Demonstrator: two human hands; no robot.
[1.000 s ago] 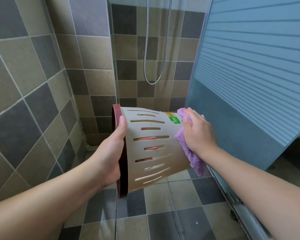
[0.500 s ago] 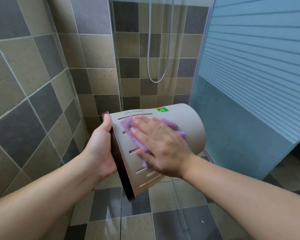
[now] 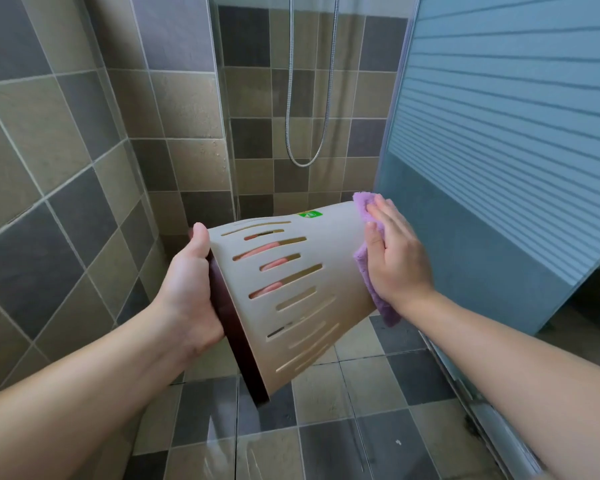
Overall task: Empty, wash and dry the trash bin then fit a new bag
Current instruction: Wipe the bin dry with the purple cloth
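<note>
Your left hand (image 3: 187, 289) grips the bin (image 3: 291, 292) rim at 9 o'clock; your right hand (image 3: 395, 261), fingers flat, presses the purple cloth (image 3: 364, 268) on its base at 3 o'clock.

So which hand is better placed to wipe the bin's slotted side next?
Probably the right hand: it already presses the purple cloth against the bin base. The left hand is busy gripping the rim.

Walls of square grey and beige ceramic tiles (image 3: 66, 140) meet a floor of matching grey and beige tiles (image 3: 371, 386). A looped silver metal shower hose (image 3: 303, 162) hangs against the rear wall. A frosted blue striped glass door (image 3: 506, 109) stands at right.
</note>
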